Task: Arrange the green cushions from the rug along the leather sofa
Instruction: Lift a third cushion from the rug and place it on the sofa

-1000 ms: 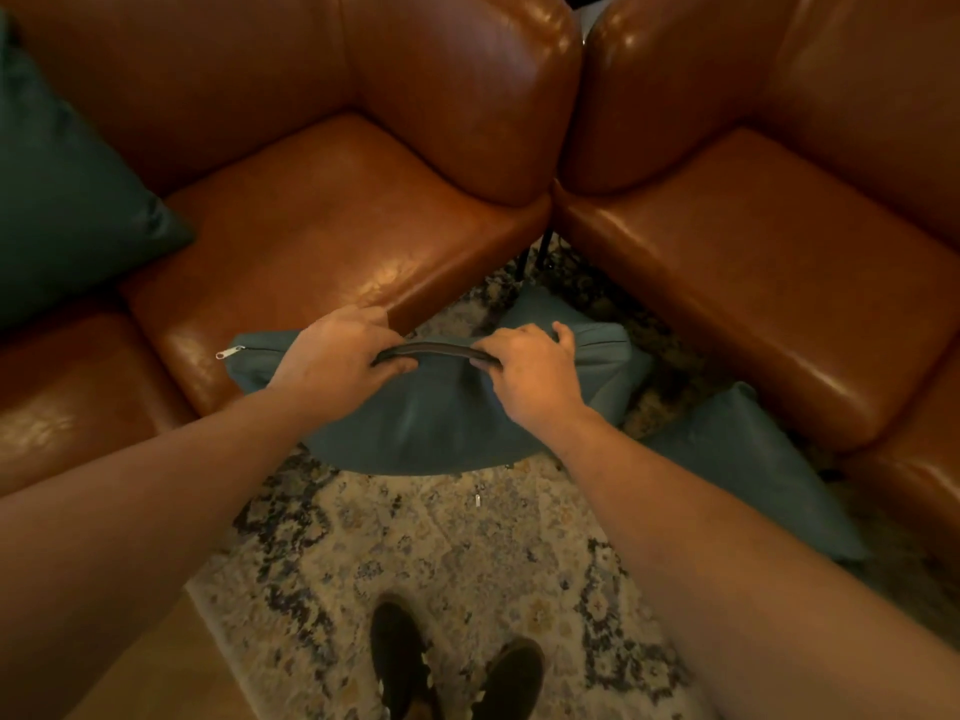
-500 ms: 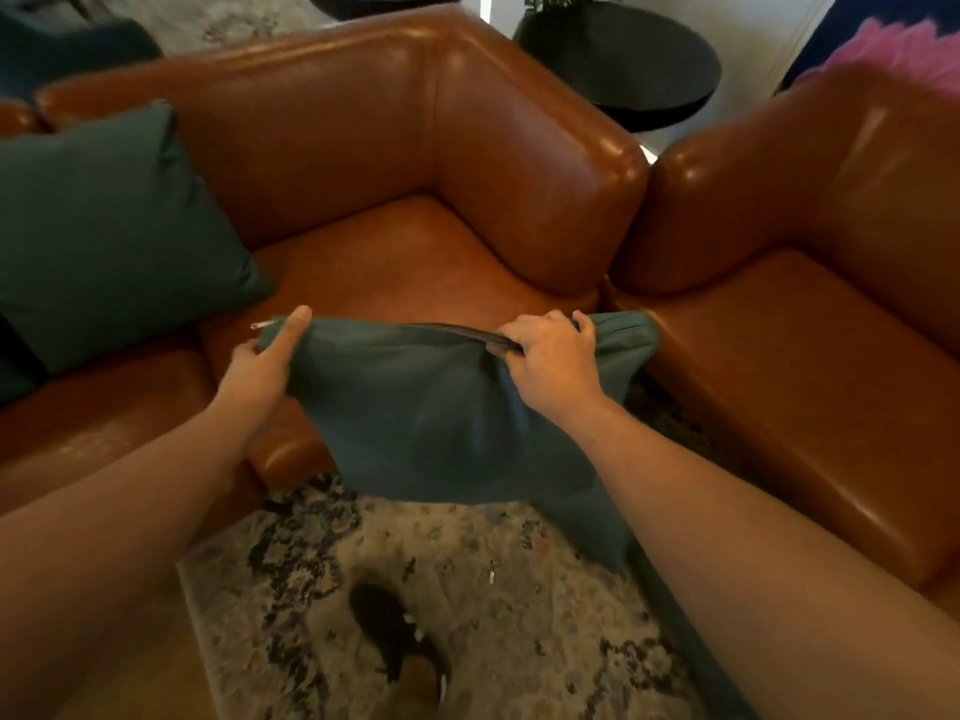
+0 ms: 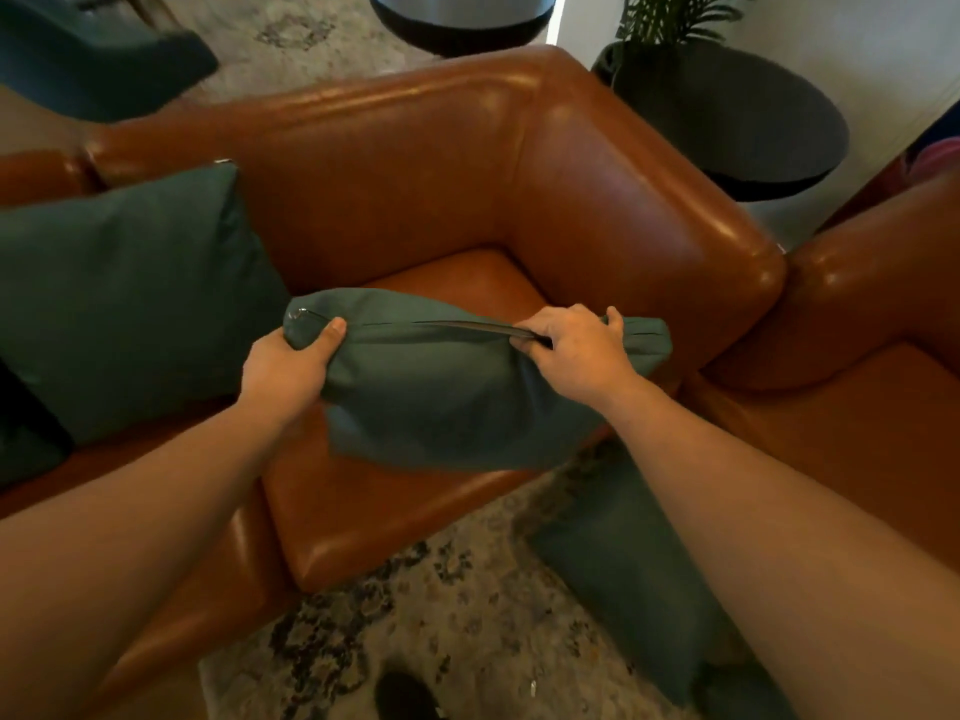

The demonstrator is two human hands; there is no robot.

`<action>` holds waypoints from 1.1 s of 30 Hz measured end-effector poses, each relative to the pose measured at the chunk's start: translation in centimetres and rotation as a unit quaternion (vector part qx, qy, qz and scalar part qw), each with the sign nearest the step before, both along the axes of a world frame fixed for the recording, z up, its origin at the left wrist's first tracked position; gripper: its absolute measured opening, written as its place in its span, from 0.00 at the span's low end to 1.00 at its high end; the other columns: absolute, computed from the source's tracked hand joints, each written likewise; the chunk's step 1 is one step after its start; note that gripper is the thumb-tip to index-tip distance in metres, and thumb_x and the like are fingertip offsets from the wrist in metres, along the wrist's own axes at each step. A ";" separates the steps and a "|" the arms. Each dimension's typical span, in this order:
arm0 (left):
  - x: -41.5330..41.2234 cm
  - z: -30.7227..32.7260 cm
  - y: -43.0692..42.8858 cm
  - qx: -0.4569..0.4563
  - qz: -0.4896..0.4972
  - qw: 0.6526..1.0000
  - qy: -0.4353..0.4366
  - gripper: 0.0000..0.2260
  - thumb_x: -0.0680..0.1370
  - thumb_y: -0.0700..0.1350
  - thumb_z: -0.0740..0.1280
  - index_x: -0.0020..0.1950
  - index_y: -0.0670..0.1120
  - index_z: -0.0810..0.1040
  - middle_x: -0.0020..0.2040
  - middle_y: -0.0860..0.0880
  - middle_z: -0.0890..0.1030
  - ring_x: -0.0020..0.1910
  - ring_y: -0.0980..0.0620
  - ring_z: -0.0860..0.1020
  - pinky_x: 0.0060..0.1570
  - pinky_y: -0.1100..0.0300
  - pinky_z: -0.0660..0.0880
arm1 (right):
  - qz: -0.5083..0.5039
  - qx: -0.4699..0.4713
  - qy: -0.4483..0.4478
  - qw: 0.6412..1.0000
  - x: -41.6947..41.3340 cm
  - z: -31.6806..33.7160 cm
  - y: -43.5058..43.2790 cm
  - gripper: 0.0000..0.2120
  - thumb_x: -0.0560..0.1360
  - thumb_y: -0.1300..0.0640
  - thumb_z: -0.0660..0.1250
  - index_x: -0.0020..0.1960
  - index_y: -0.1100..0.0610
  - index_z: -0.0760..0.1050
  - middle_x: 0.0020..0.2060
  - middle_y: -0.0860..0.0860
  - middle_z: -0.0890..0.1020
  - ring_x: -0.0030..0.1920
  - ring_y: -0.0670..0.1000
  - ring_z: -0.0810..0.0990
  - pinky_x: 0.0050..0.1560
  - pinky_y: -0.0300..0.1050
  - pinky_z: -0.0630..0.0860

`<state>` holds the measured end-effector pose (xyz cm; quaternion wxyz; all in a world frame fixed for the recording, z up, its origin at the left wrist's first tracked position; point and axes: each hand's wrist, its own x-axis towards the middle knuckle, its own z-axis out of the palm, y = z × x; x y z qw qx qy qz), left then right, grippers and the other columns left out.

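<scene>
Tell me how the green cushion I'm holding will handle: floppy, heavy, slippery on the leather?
Likely soft and floppy: the held cushion sags below its zip edge between left hand and right hand. Probably light, since two edge grips carry it. It may slide on the glossy sofa leather.

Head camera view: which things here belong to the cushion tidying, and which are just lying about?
Job: held green cushion, gripped by left hand and right hand; cushion on the sofa; cushion on the rug; leather sofa; rug.
Just there: round black table; plant; teal chair.
</scene>
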<state>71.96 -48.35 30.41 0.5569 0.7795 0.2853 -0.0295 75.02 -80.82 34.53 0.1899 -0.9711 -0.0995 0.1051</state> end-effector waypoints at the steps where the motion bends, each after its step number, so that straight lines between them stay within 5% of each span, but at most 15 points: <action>1: 1.4 0.1 0.6 -0.008 0.005 1.000 0.002 0.28 0.60 0.76 0.72 0.48 0.57 0.82 0.54 0.51 0.86 0.55 0.44 0.84 0.56 0.40 0.82 | 0.003 -0.004 -0.001 1.000 1.6 0.4 0.5 0.12 0.85 0.44 0.61 0.63 0.37 0.81 0.61 0.39 0.81 0.68 0.55 0.73 0.75 0.78 0.49; 6: 7.2 0.0 2.5 -0.069 0.043 0.997 -0.012 0.34 0.55 0.78 0.77 0.51 0.58 0.85 0.53 0.53 0.88 0.55 0.45 0.85 0.56 0.41 0.83 | 0.018 -0.011 -0.007 1.000 9.0 1.3 1.9 0.12 0.86 0.44 0.61 0.62 0.36 0.82 0.60 0.41 0.81 0.68 0.56 0.73 0.74 0.80 0.48; 10: 12.6 -0.2 2.3 -0.080 0.073 0.994 -0.028 0.17 0.72 0.64 0.78 0.53 0.56 0.83 0.56 0.51 0.86 0.57 0.45 0.84 0.57 0.40 0.83 | 0.036 -0.023 -0.018 0.999 15.2 1.1 2.8 0.12 0.86 0.46 0.61 0.64 0.37 0.81 0.61 0.41 0.80 0.69 0.56 0.72 0.74 0.80 0.47; 17: 22.6 -0.8 2.6 -0.059 0.126 0.990 -0.016 0.13 0.75 0.59 0.77 0.53 0.56 0.79 0.58 0.51 0.84 0.60 0.45 0.82 0.62 0.40 0.80 | 0.080 -0.027 -0.013 0.996 28.1 1.2 4.5 0.13 0.86 0.47 0.62 0.65 0.36 0.81 0.62 0.41 0.81 0.70 0.56 0.73 0.75 0.81 0.44; 26: 30.0 -0.1 4.3 -0.030 0.194 0.978 0.076 0.25 0.75 0.62 0.76 0.65 0.48 0.80 0.60 0.46 0.83 0.58 0.39 0.82 0.46 0.38 0.85 | 0.125 -0.071 -0.018 0.990 38.7 0.2 8.4 0.15 0.86 0.41 0.58 0.69 0.38 0.77 0.66 0.44 0.78 0.74 0.58 0.67 0.74 0.82 0.42; 29: 31.2 -0.8 5.1 -0.003 0.204 0.975 0.087 0.27 0.75 0.64 0.75 0.65 0.47 0.80 0.61 0.44 0.82 0.59 0.38 0.81 0.42 0.38 0.85 | 0.079 -0.097 -0.092 0.988 39.6 -1.9 9.2 0.23 0.82 0.34 0.60 0.74 0.41 0.71 0.77 0.52 0.66 0.80 0.60 0.56 0.76 0.80 0.45; 33: 33.3 -0.7 5.7 0.046 0.199 0.972 0.114 0.31 0.74 0.68 0.74 0.65 0.44 0.80 0.56 0.43 0.82 0.48 0.39 0.82 0.39 0.39 0.85 | -0.146 -0.004 -0.138 0.980 40.2 -3.6 8.7 0.43 0.73 0.26 0.67 0.80 0.44 0.59 0.82 0.59 0.53 0.80 0.66 0.53 0.75 0.75 0.53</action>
